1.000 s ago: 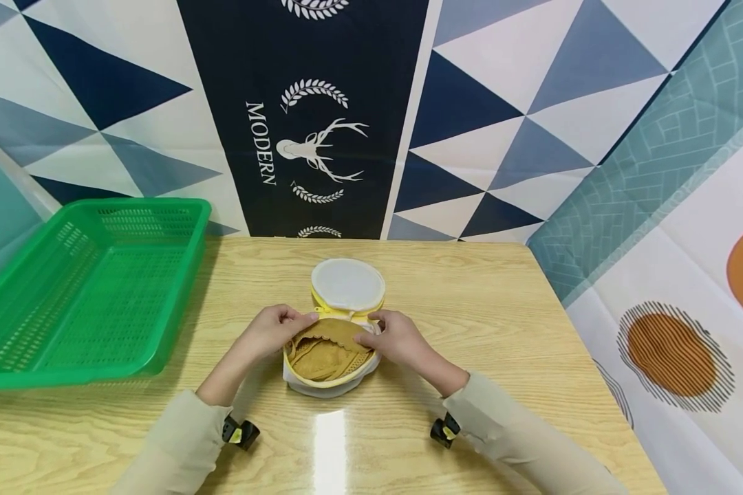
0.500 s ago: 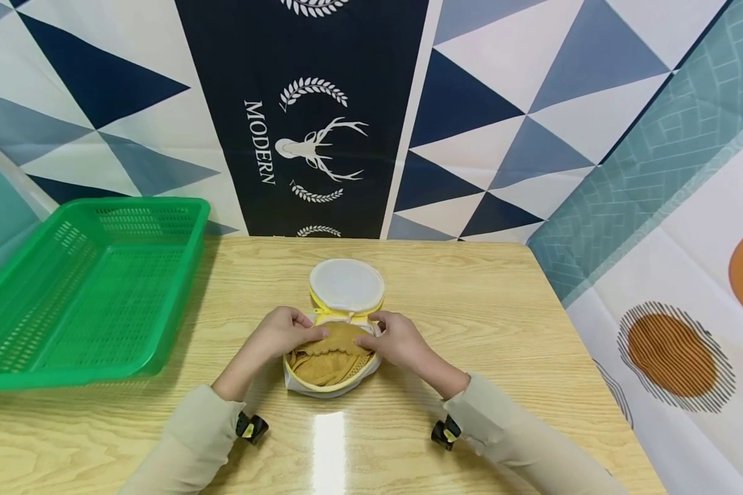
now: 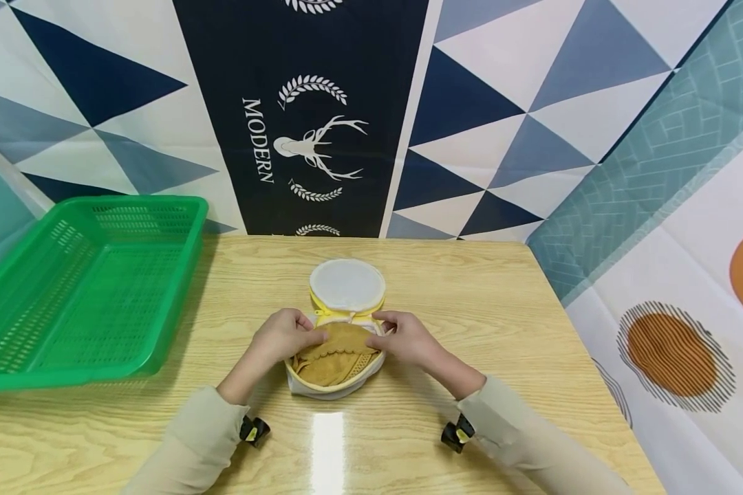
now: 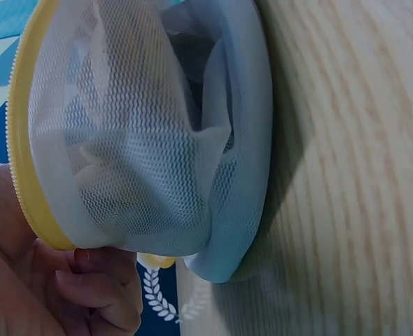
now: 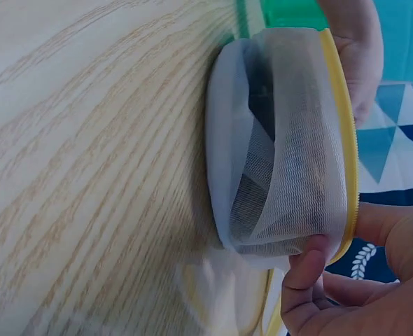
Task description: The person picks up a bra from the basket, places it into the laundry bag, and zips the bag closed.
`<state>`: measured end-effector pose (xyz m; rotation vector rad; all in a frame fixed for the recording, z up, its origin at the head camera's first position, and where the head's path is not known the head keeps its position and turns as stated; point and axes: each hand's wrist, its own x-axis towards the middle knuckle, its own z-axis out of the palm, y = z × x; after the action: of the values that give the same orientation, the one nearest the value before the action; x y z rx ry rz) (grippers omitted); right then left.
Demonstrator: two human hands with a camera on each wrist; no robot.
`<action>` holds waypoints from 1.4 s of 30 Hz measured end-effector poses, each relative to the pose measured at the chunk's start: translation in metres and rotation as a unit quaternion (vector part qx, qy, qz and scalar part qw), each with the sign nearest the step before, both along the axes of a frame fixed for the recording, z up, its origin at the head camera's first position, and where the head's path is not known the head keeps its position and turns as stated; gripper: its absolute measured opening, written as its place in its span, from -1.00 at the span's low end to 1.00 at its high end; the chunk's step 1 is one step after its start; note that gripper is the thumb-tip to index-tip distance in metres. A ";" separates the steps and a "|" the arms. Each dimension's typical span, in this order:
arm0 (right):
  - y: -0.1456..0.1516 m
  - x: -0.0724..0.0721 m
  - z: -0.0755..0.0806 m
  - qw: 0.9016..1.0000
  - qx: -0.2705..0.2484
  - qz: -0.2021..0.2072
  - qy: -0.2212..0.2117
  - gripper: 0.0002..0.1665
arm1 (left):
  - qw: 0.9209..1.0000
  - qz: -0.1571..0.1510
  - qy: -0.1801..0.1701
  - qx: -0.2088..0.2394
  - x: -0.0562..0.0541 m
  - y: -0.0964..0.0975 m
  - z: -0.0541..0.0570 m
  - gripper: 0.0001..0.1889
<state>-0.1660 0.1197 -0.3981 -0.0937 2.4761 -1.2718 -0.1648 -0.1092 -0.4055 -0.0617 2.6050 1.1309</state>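
Note:
A round white mesh laundry bag [image 3: 337, 393] with a yellow zip rim stands on the table, its lid [image 3: 347, 284] folded back behind it. Inside lies a mustard-tan bra [image 3: 331, 364] with a scalloped edge. My left hand [image 3: 285, 335] grips the bag's rim at the left, thumb over the rim on the bra and fingers outside. At the right side, my right hand [image 3: 406, 338] pinches the rim likewise, thumb on the bra. Both wrist views show the mesh wall [image 4: 136, 140] and the yellow zip [image 5: 343, 126], with fingers curled against the outside.
A green perforated basket [image 3: 176, 295] stands at the left of the wood-grain table [image 3: 470, 295]. Patterned cloth [image 3: 322, 55] hangs behind the table and along its right side. Small wrist cameras sit at both sleeves.
My left hand has shifted right and pressed the bra's upper part down, so the dark gap under its scalloped edge has closed. My right hand has moved slightly right.

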 end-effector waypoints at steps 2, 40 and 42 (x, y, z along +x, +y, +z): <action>0.000 0.000 0.002 1.000 -0.004 -0.001 -0.002 -0.37 | 1.000 0.000 0.004 -0.016 0.001 0.002 0.000 -0.63; 0.001 0.004 0.005 0.988 0.068 0.127 0.050 -0.62 | 0.990 -0.019 0.070 -0.118 0.003 0.019 0.000 -0.56; 0.003 0.003 0.005 0.988 0.063 0.129 0.047 -0.63 | 0.989 -0.016 0.070 -0.129 0.003 0.020 -0.001 -0.62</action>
<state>-0.1634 0.1232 -0.3934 -0.4364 2.5162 -1.0217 -0.1618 -0.0887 -0.4067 0.0055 2.8529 0.8091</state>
